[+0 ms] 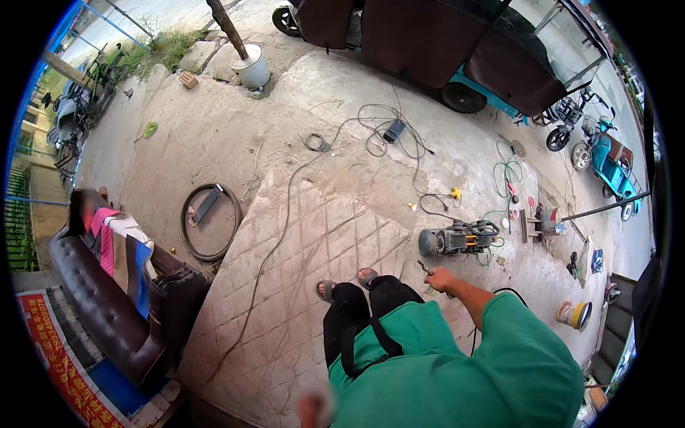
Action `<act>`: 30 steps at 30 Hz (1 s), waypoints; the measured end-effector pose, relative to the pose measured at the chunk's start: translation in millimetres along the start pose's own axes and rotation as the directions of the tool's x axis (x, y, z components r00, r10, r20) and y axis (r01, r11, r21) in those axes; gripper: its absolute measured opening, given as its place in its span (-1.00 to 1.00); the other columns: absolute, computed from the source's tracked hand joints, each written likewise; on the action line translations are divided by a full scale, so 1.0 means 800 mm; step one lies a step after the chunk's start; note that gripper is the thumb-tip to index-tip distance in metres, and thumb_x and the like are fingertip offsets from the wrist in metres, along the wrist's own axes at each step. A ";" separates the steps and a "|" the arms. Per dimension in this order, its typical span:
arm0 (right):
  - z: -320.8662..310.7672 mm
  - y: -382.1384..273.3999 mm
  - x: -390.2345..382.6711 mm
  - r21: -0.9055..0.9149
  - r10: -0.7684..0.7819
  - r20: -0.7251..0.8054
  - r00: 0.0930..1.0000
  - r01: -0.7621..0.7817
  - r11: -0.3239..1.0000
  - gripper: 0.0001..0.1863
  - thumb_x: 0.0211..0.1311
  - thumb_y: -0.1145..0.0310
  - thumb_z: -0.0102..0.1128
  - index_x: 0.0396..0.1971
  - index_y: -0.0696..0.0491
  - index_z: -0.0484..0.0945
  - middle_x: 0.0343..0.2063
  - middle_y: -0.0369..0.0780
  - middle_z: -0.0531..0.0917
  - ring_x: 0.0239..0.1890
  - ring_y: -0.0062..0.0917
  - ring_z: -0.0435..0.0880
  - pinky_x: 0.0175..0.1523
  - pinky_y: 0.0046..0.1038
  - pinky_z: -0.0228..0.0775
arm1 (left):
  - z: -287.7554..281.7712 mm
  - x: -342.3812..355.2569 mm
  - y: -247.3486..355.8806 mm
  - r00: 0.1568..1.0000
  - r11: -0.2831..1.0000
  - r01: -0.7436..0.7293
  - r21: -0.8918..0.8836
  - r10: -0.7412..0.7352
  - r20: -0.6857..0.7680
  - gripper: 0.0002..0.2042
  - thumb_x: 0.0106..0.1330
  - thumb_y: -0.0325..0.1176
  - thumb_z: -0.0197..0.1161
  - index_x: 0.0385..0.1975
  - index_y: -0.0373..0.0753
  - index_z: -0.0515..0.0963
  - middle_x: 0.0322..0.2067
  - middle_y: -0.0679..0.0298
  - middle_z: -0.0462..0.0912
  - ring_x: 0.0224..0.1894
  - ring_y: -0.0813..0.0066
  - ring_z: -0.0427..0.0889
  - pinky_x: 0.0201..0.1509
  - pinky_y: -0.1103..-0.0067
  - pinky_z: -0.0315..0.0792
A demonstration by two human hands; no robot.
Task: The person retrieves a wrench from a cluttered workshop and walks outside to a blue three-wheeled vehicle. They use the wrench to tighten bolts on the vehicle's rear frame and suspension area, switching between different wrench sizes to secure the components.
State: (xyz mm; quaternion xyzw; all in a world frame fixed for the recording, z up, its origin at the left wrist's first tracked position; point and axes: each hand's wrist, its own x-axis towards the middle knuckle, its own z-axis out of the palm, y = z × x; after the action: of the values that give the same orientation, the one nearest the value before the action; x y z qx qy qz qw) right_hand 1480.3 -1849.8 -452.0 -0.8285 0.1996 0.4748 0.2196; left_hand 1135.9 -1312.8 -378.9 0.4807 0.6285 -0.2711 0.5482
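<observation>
The right hand (441, 279) is closed around a slim dark tool (425, 268) that juts forward and leftward from the fist. Just beyond lies the ribbed motor unit (457, 238), its long axis running roughly left to right, nearer this hand than the other (possibly the left hand (312, 410), blurred low down, its grip impossible to tell).

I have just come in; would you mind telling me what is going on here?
The person stands on the ground, right hand gripping a small dark tool near a grey machine. The left hand cannot be made out clearly. A tyre lies flat off to the left, near a brown sofa, and a covered vehicle stands ahead.
</observation>
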 end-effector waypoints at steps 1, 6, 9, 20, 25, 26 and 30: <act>0.002 0.003 -0.015 0.016 -0.025 -0.025 0.999 0.026 1.000 -0.59 0.05 0.09 0.17 -0.39 0.19 0.66 -0.50 0.11 0.65 -0.39 -0.08 0.68 -0.24 -0.18 0.51 | -0.017 0.017 0.023 1.000 0.999 -0.023 0.049 0.024 -0.003 -0.77 0.35 -0.31 0.11 -0.15 -0.33 0.50 -0.28 0.12 0.64 -0.39 0.28 0.64 -0.35 0.47 0.51; 0.014 -0.004 -0.045 0.295 0.061 -0.019 0.998 -0.053 0.954 -0.63 0.12 0.14 0.16 -0.36 0.18 0.68 -0.69 -0.06 0.59 -0.64 -0.30 0.61 -0.43 -0.26 0.45 | -0.082 0.070 0.174 0.967 0.967 -0.252 0.033 0.250 0.059 -0.74 0.38 -0.33 0.07 -0.04 -0.36 0.41 -0.18 0.01 0.63 -0.25 0.15 0.70 -0.29 0.43 0.60; 0.037 0.036 -0.038 0.387 0.099 -0.024 0.995 -0.082 0.918 -0.67 0.19 0.12 0.12 -0.28 0.02 0.73 -0.63 -0.07 0.62 -0.60 -0.38 0.63 -0.39 -0.32 0.46 | -0.015 0.031 0.307 0.977 0.958 -0.172 0.228 0.196 -0.087 -0.72 0.37 -0.30 0.08 -0.02 -0.33 0.41 -0.23 0.03 0.64 -0.33 0.21 0.69 -0.36 0.48 0.54; -0.061 0.109 0.101 0.807 0.197 0.028 0.980 -0.139 0.574 -0.68 0.29 0.23 0.09 -0.27 0.23 0.58 -0.55 -0.09 0.66 -0.55 -0.38 0.66 -0.41 -0.32 0.48 | 0.248 0.068 0.494 0.844 0.669 -0.531 0.521 0.471 0.256 -0.72 0.37 -0.30 0.10 -0.04 -0.36 0.45 -0.25 0.03 0.66 -0.35 0.28 0.69 -0.35 0.52 0.52; -0.143 0.150 0.179 0.951 0.305 -0.030 0.952 -0.066 0.302 -0.72 0.33 0.32 0.04 -0.17 0.23 0.56 -0.48 -0.14 0.70 -0.55 -0.45 0.64 -0.43 -0.40 0.45 | 0.478 0.038 0.539 0.918 0.614 -0.388 0.687 0.193 0.346 -0.69 0.38 -0.29 0.11 -0.02 -0.40 0.47 -0.25 0.03 0.67 -0.32 0.30 0.70 -0.28 0.53 0.53; -0.169 0.158 0.189 0.959 0.348 -0.062 0.935 -0.041 0.282 -0.72 0.32 0.32 0.05 -0.17 0.23 0.57 -0.48 -0.15 0.70 -0.55 -0.45 0.64 -0.43 -0.40 0.44 | 0.516 0.031 0.551 0.907 0.576 -0.416 0.703 0.211 0.364 -0.69 0.38 -0.30 0.11 -0.03 -0.41 0.48 -0.25 0.03 0.67 -0.32 0.31 0.70 -0.27 0.53 0.53; -0.204 0.209 0.278 0.945 0.500 -0.246 0.830 0.092 0.313 -0.72 0.26 0.34 0.07 -0.18 0.20 0.63 -0.52 -0.16 0.70 -0.57 -0.48 0.61 -0.45 -0.42 0.38 | 0.682 0.028 0.620 0.885 0.455 -0.464 0.760 0.200 0.421 -0.70 0.38 -0.30 0.12 -0.06 -0.41 0.49 -0.25 0.06 0.68 -0.32 0.34 0.70 -0.26 0.51 0.53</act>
State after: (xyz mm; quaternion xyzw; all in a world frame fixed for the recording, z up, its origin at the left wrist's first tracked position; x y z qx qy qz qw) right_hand 1608.7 -2104.7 -601.9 -0.6073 0.5913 0.0652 0.5266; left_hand 1818.4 -1585.4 -445.2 0.7565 0.2285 -0.4896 0.3686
